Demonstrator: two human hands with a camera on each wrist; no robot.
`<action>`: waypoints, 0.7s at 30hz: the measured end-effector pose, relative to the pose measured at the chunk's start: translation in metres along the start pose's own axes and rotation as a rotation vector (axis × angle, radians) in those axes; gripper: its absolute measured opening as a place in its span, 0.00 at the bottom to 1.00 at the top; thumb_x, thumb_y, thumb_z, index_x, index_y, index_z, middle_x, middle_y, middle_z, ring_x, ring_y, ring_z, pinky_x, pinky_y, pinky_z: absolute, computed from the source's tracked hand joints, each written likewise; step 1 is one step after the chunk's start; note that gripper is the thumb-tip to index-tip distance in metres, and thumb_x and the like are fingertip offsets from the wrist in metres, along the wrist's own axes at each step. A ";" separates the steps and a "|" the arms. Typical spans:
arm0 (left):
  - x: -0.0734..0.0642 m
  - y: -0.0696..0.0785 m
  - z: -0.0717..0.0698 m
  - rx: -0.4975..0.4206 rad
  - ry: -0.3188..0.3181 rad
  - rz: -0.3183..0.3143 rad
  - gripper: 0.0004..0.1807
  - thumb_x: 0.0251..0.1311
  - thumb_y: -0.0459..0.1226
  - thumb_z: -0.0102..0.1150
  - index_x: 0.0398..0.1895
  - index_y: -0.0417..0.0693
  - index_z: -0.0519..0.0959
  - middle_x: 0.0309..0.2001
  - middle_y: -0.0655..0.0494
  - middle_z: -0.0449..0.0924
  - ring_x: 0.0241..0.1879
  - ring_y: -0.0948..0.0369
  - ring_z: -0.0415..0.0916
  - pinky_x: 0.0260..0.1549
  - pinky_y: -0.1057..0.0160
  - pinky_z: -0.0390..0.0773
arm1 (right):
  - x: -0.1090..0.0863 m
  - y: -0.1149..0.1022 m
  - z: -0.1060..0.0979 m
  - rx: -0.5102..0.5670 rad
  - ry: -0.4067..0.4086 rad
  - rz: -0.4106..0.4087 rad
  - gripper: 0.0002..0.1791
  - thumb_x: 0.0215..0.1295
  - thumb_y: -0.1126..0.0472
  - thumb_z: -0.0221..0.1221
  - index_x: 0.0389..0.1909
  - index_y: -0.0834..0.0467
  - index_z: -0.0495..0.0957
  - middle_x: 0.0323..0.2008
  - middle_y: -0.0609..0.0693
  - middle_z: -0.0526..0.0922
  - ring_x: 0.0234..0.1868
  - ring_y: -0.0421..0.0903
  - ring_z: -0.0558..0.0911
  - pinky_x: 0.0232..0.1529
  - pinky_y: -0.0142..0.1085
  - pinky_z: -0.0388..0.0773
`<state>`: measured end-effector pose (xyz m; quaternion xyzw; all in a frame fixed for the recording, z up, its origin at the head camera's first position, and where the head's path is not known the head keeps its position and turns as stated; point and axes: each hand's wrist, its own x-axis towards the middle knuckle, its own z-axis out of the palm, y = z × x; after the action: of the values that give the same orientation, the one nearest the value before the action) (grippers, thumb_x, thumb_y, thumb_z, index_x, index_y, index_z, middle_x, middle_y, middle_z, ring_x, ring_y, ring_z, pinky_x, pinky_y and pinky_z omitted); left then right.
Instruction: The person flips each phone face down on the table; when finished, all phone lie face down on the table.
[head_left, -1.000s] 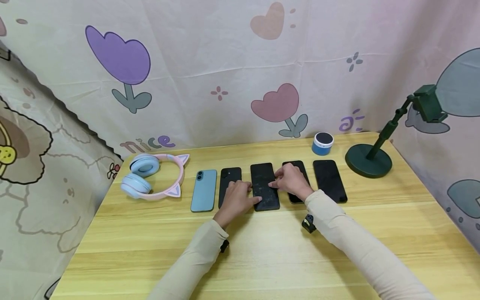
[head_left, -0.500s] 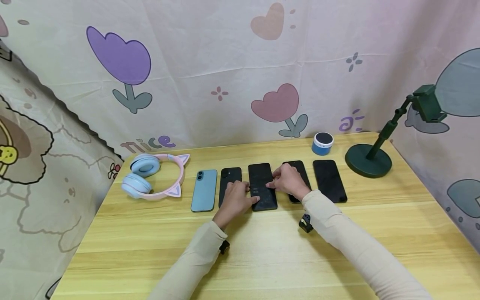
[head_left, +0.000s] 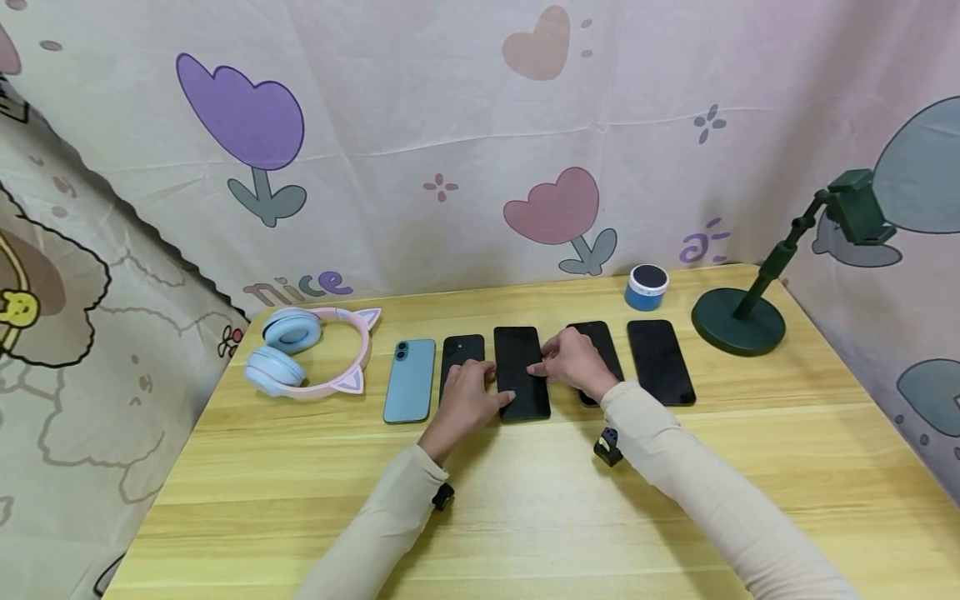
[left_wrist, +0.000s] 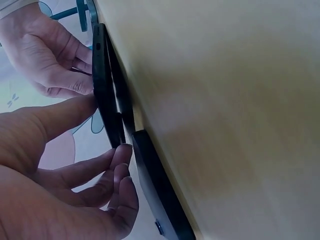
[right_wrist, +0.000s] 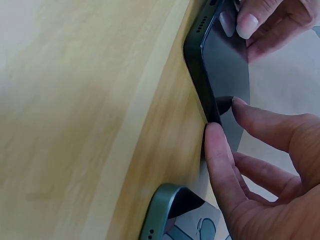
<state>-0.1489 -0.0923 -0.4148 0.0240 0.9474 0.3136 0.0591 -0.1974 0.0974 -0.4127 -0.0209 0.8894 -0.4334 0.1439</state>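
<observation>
A black smartphone (head_left: 519, 358) lies in the middle of a row of phones, its dark face up. My left hand (head_left: 467, 396) pinches its left edge, thumb on the face and fingertips at the side. From the other side my right hand (head_left: 576, 364) pinches the right edge in the same way. In the left wrist view the phone (left_wrist: 101, 75) looks slightly tilted, with a dark gap under it. Left of it, a black phone with rear cameras (head_left: 453, 354) is partly hidden by my left hand. My right hand partly covers another black phone (head_left: 602, 337).
A light blue phone (head_left: 408, 383) and pink-and-blue cat-ear headphones (head_left: 363, 350) lie to the left. On the right are a black phone (head_left: 662, 362), a small blue-and-white cylinder (head_left: 646, 292) and a dark green stand (head_left: 738, 323). A patterned cloth (head_left: 420, 108) hangs behind the wooden table (head_left: 525, 517).
The middle phone has shifted a little to the left and sits straighter. My right hand has moved left with it; my left hand has moved only slightly.
</observation>
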 end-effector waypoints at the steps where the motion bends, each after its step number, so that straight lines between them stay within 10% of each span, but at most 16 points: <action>1: 0.000 0.000 -0.001 -0.001 0.001 0.001 0.31 0.59 0.43 0.74 0.63 0.36 0.78 0.54 0.47 0.78 0.54 0.50 0.68 0.55 0.50 0.71 | 0.000 0.000 0.000 -0.001 0.003 -0.001 0.28 0.60 0.57 0.73 0.58 0.68 0.80 0.47 0.60 0.86 0.34 0.45 0.88 0.52 0.48 0.81; 21: -0.007 -0.007 -0.008 -0.108 0.025 0.029 0.32 0.61 0.41 0.72 0.66 0.37 0.75 0.56 0.47 0.78 0.56 0.49 0.72 0.56 0.47 0.74 | -0.002 -0.001 0.007 0.146 -0.027 -0.034 0.30 0.61 0.57 0.73 0.60 0.69 0.79 0.50 0.63 0.84 0.35 0.48 0.89 0.49 0.46 0.83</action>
<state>-0.1428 -0.1037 -0.4120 0.0308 0.9293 0.3655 0.0440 -0.1941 0.0912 -0.4154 -0.0312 0.8528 -0.4992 0.1498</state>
